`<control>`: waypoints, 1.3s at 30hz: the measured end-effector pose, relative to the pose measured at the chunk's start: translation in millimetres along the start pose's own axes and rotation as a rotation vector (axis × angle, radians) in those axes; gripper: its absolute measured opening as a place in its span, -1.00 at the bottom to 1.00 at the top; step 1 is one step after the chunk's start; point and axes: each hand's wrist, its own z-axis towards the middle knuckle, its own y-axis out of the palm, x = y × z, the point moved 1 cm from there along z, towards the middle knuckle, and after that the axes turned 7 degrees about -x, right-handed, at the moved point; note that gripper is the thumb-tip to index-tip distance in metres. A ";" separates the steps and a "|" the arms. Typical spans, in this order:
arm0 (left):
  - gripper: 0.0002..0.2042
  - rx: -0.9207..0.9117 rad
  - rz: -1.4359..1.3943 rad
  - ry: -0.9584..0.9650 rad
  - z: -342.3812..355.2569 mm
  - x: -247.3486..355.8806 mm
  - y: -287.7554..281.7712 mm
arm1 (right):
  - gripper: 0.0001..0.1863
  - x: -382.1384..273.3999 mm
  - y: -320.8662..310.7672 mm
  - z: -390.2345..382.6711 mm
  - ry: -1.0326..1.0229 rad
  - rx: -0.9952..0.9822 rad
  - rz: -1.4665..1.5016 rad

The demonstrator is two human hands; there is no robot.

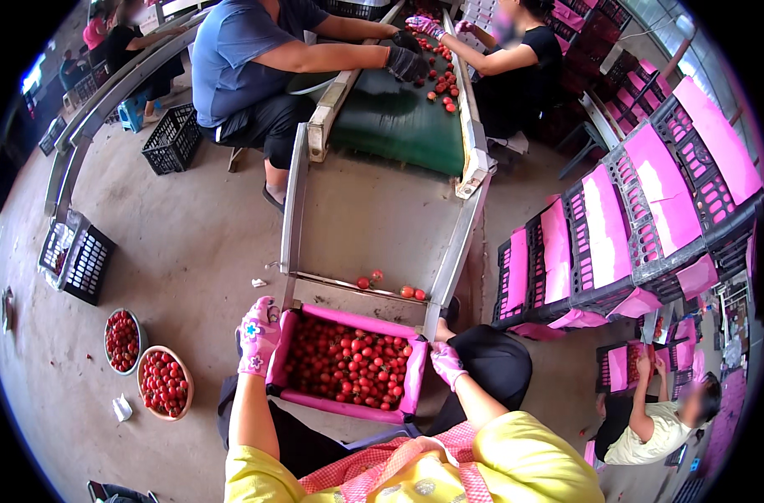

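Observation:
My left hand (259, 334), in a flowered pink glove, grips the upper left end of a pink-lined crate (331, 401) piled with red cherry tomatoes (348, 360). My right hand (446, 362), gloved in pink, holds the crate's right side. The crate sits between my legs, just under the near end of a sloping metal chute (369, 226), where a few loose tomatoes (411, 292) lie along the lower edge. Above the chute runs a green conveyor belt (398, 142) carrying scattered tomatoes at its far part.
Two co-workers (239, 75) (524, 63) reach over the belt. Pink-lined crates (600, 235) are stacked at right, with another person (654, 427) below them. Two tubs of tomatoes (162, 381) (125, 339) and black crates (78, 268) stand on the floor at left. A curved metal rail (97, 109) runs beyond.

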 end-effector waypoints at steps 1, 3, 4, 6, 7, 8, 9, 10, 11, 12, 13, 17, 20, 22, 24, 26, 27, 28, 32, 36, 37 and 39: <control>-0.76 0.014 0.022 -0.022 -5.6 -8.5 -7.6 | -0.76 -13.6 -1.1 7.5 -0.041 0.027 0.255; -0.80 0.066 0.008 -0.029 -28.8 -31.4 -32.9 | -0.82 -73.5 5.6 10.7 -0.089 0.136 0.395; -0.78 0.035 0.006 -0.079 -38.2 -26.3 -42.3 | -0.83 -111.8 2.0 5.9 -0.132 0.238 0.272; -0.71 -0.023 0.026 -0.102 -35.3 -16.2 -36.4 | -0.79 -142.8 -32.3 8.5 -0.231 0.314 0.424; -0.68 -0.006 0.021 -0.097 -30.8 -8.0 -27.2 | -0.73 -148.9 -46.8 14.3 -0.282 0.374 0.455; -0.70 -0.058 -0.029 -0.029 -21.4 11.4 -23.8 | -0.64 -140.5 -72.4 31.5 -0.378 0.361 0.565; -0.72 -0.032 -0.042 0.008 -20.6 9.6 -19.9 | -0.59 -147.4 -74.0 44.6 -0.420 0.382 0.585; -0.74 -0.016 -0.066 0.052 -24.9 1.0 -14.9 | -0.53 -159.5 -70.4 50.6 -0.457 0.416 0.596; -0.76 -0.019 -0.073 0.007 -34.0 0.8 -20.0 | -0.48 -174.1 -60.7 50.8 -0.392 0.399 0.472; -0.78 -0.026 -0.080 -0.030 -41.8 1.0 -26.5 | -0.43 -186.6 -50.4 48.9 -0.327 0.392 0.349; -0.80 -0.007 -0.089 -0.043 -49.1 -7.4 -26.2 | -0.39 -197.2 -42.3 44.5 -0.246 0.229 0.394; -0.80 0.003 -0.083 -0.075 -64.6 -20.7 -25.8 | -0.18 -218.0 -40.0 23.4 -0.194 0.134 0.102; -0.78 -0.045 -0.098 -0.148 -64.7 -13.5 -36.4 | -0.24 -199.5 -55.0 29.7 -0.219 0.120 0.230; -0.76 -0.086 -0.113 -0.205 -66.7 -16.6 -38.4 | -0.37 -197.0 -63.9 17.4 -0.354 0.177 -0.022; -0.76 -0.067 -0.132 -0.204 -65.8 -19.6 -45.4 | -0.38 -182.9 -65.9 23.3 -0.373 0.151 0.044; -0.79 0.044 -0.160 -0.194 -79.2 -28.7 -54.7 | -0.42 -179.1 -53.2 17.8 -0.332 0.028 0.453; -0.75 0.008 -0.193 -0.232 -86.1 -33.5 -61.8 | -0.46 -171.5 -51.5 23.7 -0.310 0.011 0.384; -0.73 -0.070 -0.196 -0.293 -94.4 -21.5 -78.3 | -0.50 -171.7 -49.7 19.8 -0.251 -0.029 0.415; -0.61 -0.117 -0.214 -0.217 -71.6 -1.3 -70.5 | -0.50 -147.7 -70.5 26.5 -0.157 -0.087 0.645; -0.78 -0.093 -0.135 -0.304 -79.1 -22.8 -41.5 | -0.44 -203.1 -55.6 -22.8 -0.195 0.054 0.083; -0.80 -0.057 -0.130 -0.253 -74.4 -21.3 -40.0 | -0.42 -209.0 -61.3 -24.8 -0.265 0.081 -0.026; -0.78 -0.076 -0.097 -0.251 -72.4 -24.6 -38.5 | -0.57 -213.9 -57.9 -27.7 -0.355 0.037 -0.126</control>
